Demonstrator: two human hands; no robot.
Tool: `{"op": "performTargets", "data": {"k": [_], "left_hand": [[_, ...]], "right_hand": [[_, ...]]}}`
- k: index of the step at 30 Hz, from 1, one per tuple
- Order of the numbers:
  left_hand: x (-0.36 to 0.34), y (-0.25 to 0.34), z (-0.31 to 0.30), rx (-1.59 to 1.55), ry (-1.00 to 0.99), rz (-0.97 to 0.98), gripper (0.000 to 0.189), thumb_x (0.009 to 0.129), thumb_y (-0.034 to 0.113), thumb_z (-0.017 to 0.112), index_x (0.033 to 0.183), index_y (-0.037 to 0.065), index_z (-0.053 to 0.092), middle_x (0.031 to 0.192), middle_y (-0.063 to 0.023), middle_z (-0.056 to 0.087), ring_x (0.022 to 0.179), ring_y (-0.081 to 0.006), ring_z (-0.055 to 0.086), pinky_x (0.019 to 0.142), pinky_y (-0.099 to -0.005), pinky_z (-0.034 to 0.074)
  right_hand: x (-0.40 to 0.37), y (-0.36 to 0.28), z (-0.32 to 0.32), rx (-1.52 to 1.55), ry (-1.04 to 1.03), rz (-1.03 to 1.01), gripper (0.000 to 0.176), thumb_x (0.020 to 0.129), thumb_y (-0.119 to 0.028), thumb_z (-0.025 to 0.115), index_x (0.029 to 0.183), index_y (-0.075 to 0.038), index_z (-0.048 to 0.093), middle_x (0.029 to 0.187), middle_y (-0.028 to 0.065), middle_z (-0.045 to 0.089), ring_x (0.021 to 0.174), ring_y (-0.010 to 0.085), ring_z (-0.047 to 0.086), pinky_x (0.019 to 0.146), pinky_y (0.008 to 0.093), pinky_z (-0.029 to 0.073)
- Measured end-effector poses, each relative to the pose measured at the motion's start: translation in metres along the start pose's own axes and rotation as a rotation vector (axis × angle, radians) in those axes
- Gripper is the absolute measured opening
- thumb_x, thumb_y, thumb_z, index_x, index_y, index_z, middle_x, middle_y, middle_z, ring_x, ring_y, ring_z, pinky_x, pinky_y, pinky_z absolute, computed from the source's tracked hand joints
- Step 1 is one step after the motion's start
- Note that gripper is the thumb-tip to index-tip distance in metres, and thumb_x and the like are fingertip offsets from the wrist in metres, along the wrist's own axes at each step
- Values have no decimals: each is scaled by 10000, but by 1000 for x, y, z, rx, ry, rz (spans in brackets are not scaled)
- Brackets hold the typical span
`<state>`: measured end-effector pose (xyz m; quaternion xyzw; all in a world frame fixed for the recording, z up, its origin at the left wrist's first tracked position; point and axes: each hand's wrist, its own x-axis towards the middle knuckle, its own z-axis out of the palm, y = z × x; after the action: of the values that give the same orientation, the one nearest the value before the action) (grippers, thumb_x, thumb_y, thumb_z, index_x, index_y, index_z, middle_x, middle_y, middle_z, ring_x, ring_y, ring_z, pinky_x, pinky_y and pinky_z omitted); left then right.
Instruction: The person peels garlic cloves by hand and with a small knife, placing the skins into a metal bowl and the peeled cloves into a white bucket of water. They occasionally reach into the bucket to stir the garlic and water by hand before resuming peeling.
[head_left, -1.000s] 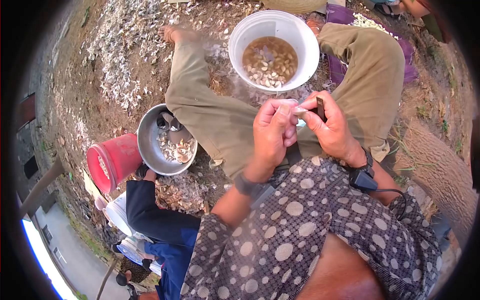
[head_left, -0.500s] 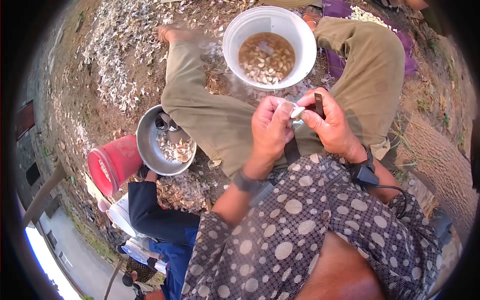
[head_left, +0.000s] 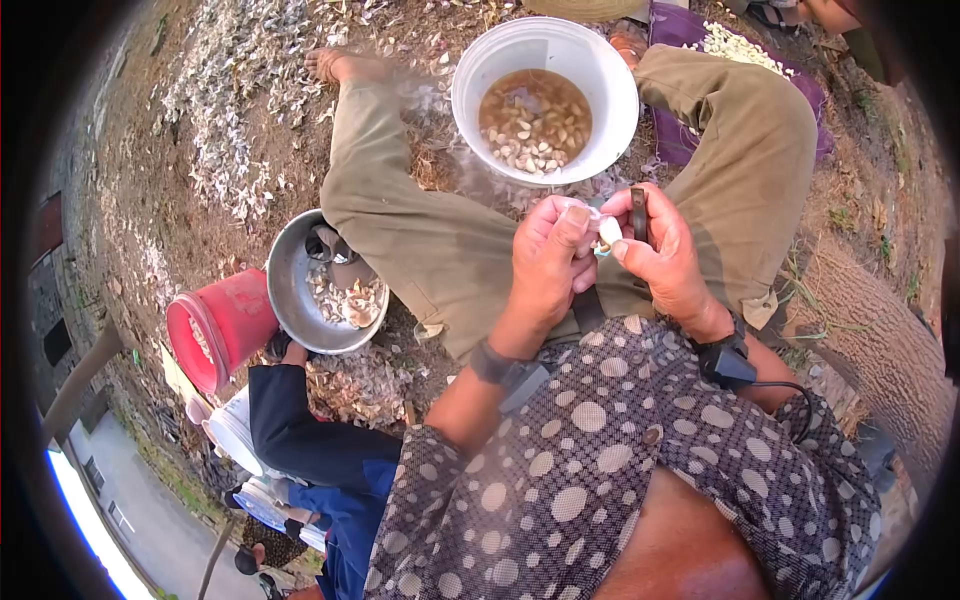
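The garlic clove [head_left: 608, 232] has slid a bit lower between the hands. The left hand [head_left: 545, 268] pinches it. The right hand [head_left: 668, 258], at three o'clock, grips a small knife [head_left: 638, 212]. It is best to peel slowly, with the blade away from the fingers. The white bowl [head_left: 472, 72] is at twelve o'clock.

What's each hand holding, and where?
Left hand pinches a pale clove by one end; right hand grips a small dark tool around its shaft.
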<state>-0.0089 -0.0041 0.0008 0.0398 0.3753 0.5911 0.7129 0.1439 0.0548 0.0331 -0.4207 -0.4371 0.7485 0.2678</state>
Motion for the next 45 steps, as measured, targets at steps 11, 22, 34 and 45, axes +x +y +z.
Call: {"op": "performTargets", "data": {"k": [11,22,34,45], "left_hand": [[-2,-1,4,-170,-80,-15,176,1040,245,556,990,80,522,776,-30,525,550,-87,453,477,-229,425],[-8,-1,14,832,-80,407,311,892,-52,700,1171,12,579,1124,-68,598,848,-81,578,672,-247,503],[-10,8,24,615,92,58,139,949,55,663,1083,24,641,852,-5,668,541,-24,536,451,-191,428],[-3,6,26,591,56,82,89,942,69,681,1007,30,634,733,23,595,535,-24,520,451,-203,435]], "right_hand": [[5,9,-29,495,-131,211,340,886,-113,677,1187,-87,522,986,-1,623,643,30,464,554,203,364],[4,15,-38,357,-180,69,346,931,-169,711,1208,-89,520,1034,0,625,747,32,529,583,185,414],[-8,7,-34,-299,-112,-188,297,951,1,635,1219,-35,512,1055,35,603,908,85,593,748,272,500],[-7,-16,-28,-544,-20,-217,221,873,44,655,1066,-20,567,942,120,644,801,279,666,699,367,519]]}}
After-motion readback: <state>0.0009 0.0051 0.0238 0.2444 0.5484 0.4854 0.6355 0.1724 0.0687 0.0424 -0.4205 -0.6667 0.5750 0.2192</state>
